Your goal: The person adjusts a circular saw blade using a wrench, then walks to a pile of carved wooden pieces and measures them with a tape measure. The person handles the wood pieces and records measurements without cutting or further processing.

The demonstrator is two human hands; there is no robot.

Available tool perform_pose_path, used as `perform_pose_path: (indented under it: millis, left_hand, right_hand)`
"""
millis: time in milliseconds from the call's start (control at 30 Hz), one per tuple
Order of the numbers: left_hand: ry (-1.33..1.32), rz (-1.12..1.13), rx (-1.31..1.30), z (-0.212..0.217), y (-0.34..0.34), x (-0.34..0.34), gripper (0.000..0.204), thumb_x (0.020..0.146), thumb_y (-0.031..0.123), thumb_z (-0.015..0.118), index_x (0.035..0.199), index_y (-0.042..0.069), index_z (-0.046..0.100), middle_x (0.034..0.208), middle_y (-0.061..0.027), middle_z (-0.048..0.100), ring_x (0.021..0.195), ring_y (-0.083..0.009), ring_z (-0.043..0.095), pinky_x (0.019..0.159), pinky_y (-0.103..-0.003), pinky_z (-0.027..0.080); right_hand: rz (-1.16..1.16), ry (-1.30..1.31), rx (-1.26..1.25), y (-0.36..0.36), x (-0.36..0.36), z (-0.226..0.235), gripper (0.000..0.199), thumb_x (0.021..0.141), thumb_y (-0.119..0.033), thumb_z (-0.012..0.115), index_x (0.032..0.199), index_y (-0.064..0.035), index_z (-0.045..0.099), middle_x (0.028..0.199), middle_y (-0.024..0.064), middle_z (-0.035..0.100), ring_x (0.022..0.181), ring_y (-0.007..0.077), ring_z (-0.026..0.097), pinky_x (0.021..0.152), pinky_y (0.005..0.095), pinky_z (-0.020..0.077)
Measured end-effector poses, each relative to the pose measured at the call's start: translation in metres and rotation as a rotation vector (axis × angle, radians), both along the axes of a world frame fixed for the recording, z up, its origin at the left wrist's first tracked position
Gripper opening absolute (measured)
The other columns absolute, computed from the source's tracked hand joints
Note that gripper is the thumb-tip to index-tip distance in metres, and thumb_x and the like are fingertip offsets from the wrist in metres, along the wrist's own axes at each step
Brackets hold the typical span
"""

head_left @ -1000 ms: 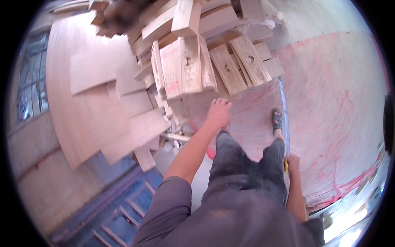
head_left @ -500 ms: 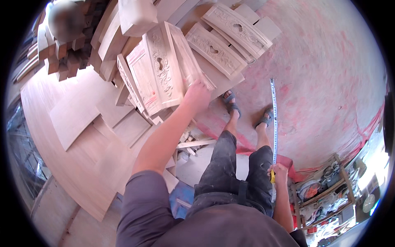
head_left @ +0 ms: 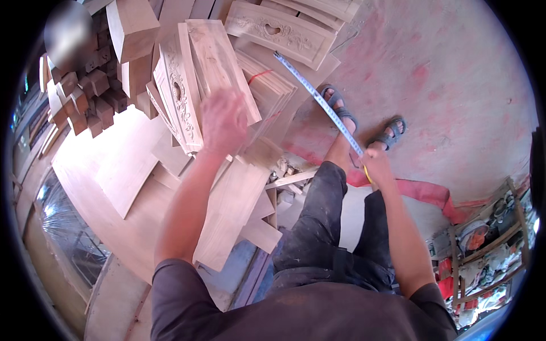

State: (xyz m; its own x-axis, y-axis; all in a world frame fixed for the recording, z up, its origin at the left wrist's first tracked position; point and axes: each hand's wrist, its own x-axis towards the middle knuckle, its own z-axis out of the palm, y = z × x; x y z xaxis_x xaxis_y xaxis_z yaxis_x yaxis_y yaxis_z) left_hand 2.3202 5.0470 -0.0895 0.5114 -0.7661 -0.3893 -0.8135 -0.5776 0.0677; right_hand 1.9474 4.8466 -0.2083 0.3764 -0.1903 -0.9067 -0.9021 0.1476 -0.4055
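My left hand (head_left: 224, 122), smeared by motion, is at the lower part of a plain wooden board (head_left: 216, 59); its fingers cannot be made out. This board leans against a carved drawer front (head_left: 177, 85) with a dark keyhole-shaped cutout. Behind it, on the right, is a stack of thin boards (head_left: 272, 94) with red marks. My right hand (head_left: 377, 165) is closed round a tape measure with a yellow case (head_left: 367, 174). Its white blade (head_left: 318, 99) is pulled out, slanting up and left over my foot toward the thin boards.
More carved drawer fronts (head_left: 278, 31) lie at the far side. Stacked wooden blocks (head_left: 96, 85) are at the upper left, above large flat panels (head_left: 125, 170). Wood offcuts (head_left: 290, 173) lie by my legs. A cluttered wooden rack (head_left: 489, 256) stands at the right, near a red cloth strip (head_left: 426, 193).
The tape blade has swung from upright to a leftward slant as my right hand rose. My left hand shifted left with the boards, which now tilt left and show the thin stack.
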Motion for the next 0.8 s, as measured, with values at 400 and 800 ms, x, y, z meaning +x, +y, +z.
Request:
perform_pose_path:
  millis: [400,800]
  left_hand:
    - [-0.283,0.348,-0.154,-0.053,0.012,0.042,0.062,0.085,0.014,0.068,0.144,0.005,0.052,0.16,-0.0134,0.042,0.152,-0.0336,0.031,0.126,-0.054,0.011]
    - [-0.271,0.328,-0.187,-0.051,0.011,0.044,0.04,0.084,0.013,0.065,0.121,0.0,0.07,0.158,-0.0159,0.044,0.147,-0.0365,0.036,0.124,-0.054,0.016]
  right_hand:
    - [0.327,-0.079,-0.026,0.01,0.123,-0.086,0.03,0.085,-0.02,0.052,0.087,-0.0045,0.078,0.103,0.0245,0.073,0.102,0.0432,0.069,0.094,0.0505,0.052]
    - [0.362,-0.116,-0.032,0.029,0.136,-0.133,0.029,0.084,-0.019,0.056,0.095,-0.0099,0.081,0.108,0.0212,0.074,0.107,0.041,0.068,0.095,0.0489,0.0526]
